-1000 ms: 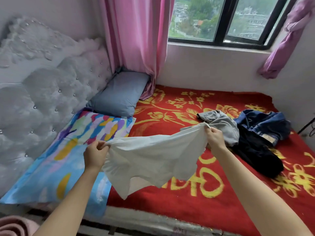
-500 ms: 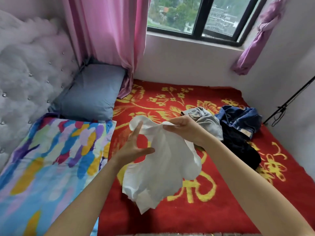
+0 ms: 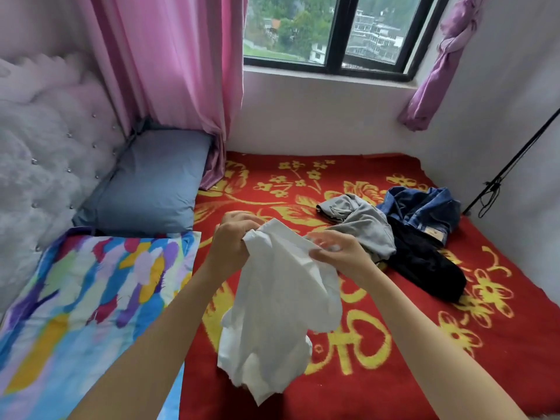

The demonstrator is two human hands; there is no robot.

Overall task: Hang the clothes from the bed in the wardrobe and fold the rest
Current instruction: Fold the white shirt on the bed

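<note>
The white garment (image 3: 278,313), stretched wide a second ago, now hangs bunched between hands drawn close together. The left hand (image 3: 231,242) fists its top and the right hand (image 3: 341,253) pinches an edge. It hangs above the bed's red blanket (image 3: 378,374). A grey garment (image 3: 363,228), denim (image 3: 424,207) and black clothing (image 3: 424,268) lie to the right, below the window (image 3: 336,28).

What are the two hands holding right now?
Left hand: grips the white garment at its top.
Right hand: pinches the same garment, fingers blurred.
</note>
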